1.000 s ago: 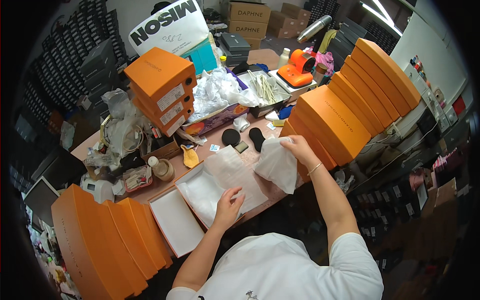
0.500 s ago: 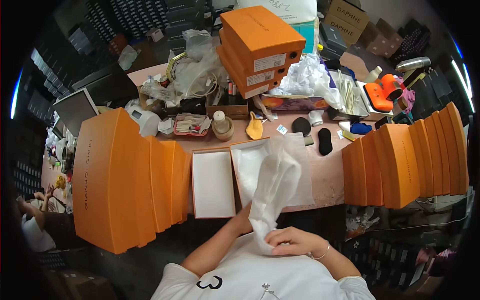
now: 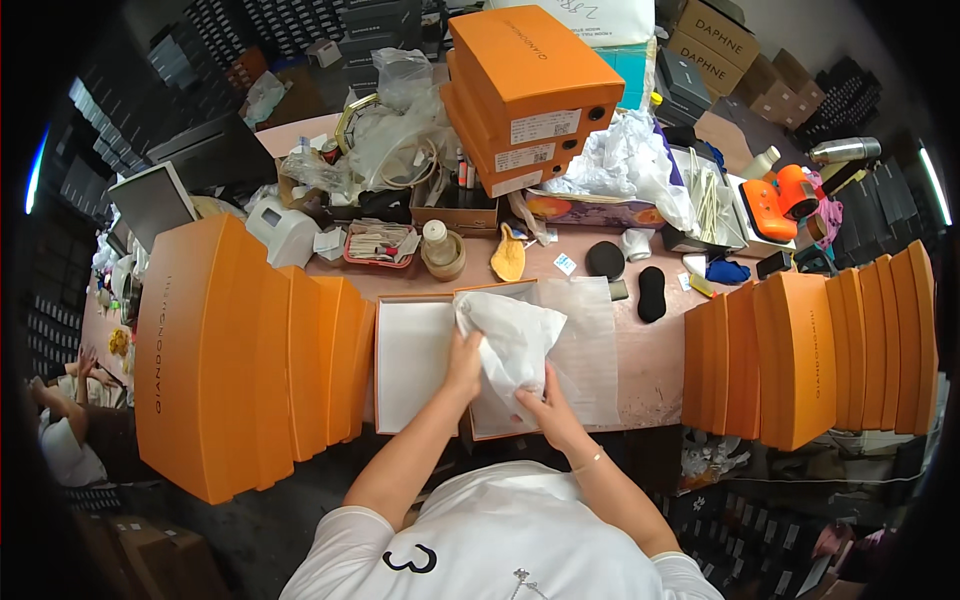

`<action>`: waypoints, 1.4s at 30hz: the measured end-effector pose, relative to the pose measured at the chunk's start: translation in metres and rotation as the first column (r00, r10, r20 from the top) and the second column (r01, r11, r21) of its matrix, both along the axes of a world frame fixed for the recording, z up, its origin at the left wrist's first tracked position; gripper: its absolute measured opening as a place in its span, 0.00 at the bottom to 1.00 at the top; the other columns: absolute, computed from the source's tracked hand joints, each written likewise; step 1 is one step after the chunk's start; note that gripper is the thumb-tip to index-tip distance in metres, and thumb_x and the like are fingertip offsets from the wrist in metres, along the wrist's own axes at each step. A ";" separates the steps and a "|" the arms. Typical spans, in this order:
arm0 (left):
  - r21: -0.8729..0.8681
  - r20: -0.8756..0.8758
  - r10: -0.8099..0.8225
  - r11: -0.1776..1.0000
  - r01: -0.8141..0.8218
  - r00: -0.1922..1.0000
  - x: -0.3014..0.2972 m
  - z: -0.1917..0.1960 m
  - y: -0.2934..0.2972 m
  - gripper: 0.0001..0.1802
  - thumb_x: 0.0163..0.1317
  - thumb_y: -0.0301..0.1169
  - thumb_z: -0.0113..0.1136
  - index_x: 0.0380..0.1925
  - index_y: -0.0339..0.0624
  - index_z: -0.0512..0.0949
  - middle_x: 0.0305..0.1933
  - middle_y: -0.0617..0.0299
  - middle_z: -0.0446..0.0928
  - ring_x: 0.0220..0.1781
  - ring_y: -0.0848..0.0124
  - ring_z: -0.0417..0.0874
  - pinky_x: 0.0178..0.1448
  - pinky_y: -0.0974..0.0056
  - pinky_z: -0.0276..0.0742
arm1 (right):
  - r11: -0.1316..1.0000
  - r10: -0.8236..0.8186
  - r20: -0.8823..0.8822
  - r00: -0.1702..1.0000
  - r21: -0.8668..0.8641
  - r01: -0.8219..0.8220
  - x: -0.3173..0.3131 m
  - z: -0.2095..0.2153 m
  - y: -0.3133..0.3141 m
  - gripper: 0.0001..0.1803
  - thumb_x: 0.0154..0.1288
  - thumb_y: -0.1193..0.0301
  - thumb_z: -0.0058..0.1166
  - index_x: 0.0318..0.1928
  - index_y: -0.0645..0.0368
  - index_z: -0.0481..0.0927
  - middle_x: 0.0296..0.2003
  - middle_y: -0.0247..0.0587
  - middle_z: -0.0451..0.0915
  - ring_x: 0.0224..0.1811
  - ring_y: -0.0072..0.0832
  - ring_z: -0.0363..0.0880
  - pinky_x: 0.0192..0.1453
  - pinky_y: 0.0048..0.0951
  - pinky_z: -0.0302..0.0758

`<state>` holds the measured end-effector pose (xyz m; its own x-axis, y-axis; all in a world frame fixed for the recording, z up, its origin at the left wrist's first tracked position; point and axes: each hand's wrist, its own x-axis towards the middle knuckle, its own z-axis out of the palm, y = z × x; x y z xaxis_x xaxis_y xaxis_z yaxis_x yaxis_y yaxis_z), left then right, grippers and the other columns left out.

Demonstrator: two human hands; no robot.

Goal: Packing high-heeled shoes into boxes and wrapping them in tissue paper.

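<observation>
Closest in, a white T-shirt (image 3: 480, 520) fills the bottom of the view, with both forearms stretched out from it. A thin bracelet (image 3: 597, 457) is worn on the right wrist.

A crumpled white bag (image 3: 515, 335) is being gripped with both hands: its left edge is pinched by the left hand (image 3: 463, 365), and its lower right corner is held by the right hand (image 3: 551, 408), thumb on top. Can't be made out what's inside, if anything. The bag is held right above the open box (image 3: 490, 424), and whether it touches the bottom can't be told.

Just left of that, a shallow white-lined tray (image 3: 414, 350) with orange edges is set alongside, and a thin white sheet (image 3: 590, 345) is spread to the right, over the pink tabletop (image 3: 650, 395). The whole lot is flanked by orange boxes, a left row (image 3: 205, 380) and a right row (image 3: 795, 360).

A bit further back, a black oval pad (image 3: 651, 294), a round black pad (image 3: 604, 259) and a yellow cloth piece (image 3: 508, 256) are scattered around.

Behind those, a stack of orange boxes (image 3: 535, 75) is piled up beside a heap of crumpled white paper (image 3: 622, 155), and brown cartons (image 3: 710, 45) are stacked furthest off.
</observation>
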<state>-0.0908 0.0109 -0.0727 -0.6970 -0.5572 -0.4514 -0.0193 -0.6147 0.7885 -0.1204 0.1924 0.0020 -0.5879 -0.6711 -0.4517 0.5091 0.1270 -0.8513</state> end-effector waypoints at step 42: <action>-0.304 -0.076 -0.389 0.886 0.350 0.918 0.181 0.168 0.020 0.16 0.69 0.34 0.55 0.47 0.30 0.74 0.36 0.62 0.80 0.36 0.78 0.79 0.41 0.69 0.77 | 0.887 0.461 -0.751 0.473 0.396 -0.238 -0.026 -0.046 0.026 0.34 0.68 0.49 0.46 0.66 0.58 0.65 0.70 0.46 0.58 0.75 0.42 0.48 0.76 0.47 0.44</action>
